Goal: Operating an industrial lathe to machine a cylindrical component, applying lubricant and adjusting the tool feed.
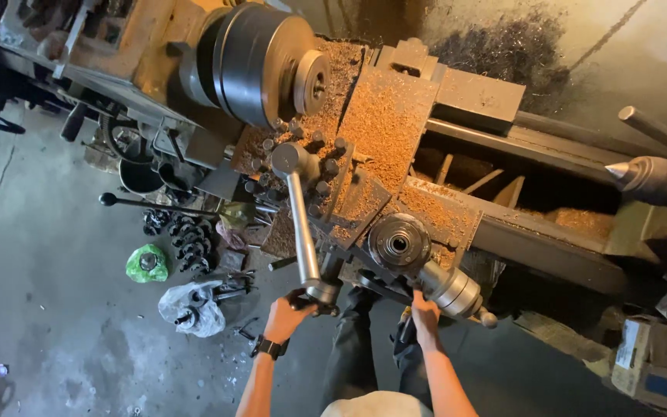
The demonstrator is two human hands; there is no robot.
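Here, hands (286, 315) on lathe (395, 139) handles (303, 232)

A crumpled green plastic bag (147, 263) lies on the grey floor left of the lathe, with something round and dark showing inside it. Just below and right of it lies a crumpled clear-white plastic bag (192, 308) with dark metal parts poking out. At the lower right edge stands a brown cardboard box (652, 366), bearing a pale label (628, 346) on its left face and a blue patch (658, 384) lower down.
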